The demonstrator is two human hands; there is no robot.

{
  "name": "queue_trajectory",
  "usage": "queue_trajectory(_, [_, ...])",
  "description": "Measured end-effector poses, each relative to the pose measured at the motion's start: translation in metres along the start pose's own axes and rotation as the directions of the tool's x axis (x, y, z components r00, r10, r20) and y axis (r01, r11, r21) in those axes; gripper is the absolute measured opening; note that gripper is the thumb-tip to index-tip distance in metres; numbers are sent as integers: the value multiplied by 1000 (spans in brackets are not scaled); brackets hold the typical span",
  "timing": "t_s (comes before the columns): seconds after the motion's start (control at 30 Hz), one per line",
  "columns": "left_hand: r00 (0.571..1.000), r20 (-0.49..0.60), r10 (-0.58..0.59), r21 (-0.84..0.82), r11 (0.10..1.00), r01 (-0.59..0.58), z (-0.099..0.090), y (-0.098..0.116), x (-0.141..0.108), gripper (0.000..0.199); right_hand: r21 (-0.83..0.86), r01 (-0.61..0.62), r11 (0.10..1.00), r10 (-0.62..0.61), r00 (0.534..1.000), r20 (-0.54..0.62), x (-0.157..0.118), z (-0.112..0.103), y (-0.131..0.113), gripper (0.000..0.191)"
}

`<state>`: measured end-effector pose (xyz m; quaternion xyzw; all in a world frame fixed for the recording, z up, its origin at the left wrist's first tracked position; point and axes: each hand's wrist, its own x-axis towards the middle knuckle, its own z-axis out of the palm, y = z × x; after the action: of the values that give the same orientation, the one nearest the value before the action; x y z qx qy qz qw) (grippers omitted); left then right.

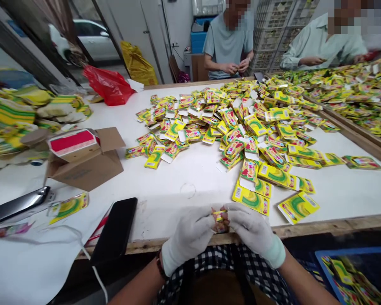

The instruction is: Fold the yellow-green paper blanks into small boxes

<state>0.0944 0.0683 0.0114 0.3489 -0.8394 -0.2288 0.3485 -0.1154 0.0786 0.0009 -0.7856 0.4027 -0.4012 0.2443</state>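
Both my hands wear white gloves and meet at the near edge of the white table [158, 186]. A small yellow box [220, 219] is between them, partly hidden by the fingers. My left hand [192, 233] grips its left side, fingers closed around it. On its right side, my right hand [255, 231] holds it the same way. Just beyond the hands lie flat yellow-green boxes [250, 200], one with a white flap showing. A large pile of similar boxes [235, 123] spreads over the middle and far part of the table.
At left are an open cardboard box [89, 167], a black phone [116, 228], a white cable and a red bag [109, 84]. A blue crate [355, 252] with boxes is low at right. Two people [230, 42] work across the table. A wooden divider [352, 127] runs at right.
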Motion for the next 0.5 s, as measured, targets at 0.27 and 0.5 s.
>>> queue_trajectory(0.27, [826,26,-563,-615,642,458,15,-8,7,25,156,-119,981,137,985,-109,27,12,-1,9])
queue_trajectory(0.5, [816,36,-577,-660,599,453,19,-5,4,27,170,-115,979,127,990,-62,38,18,-8,12])
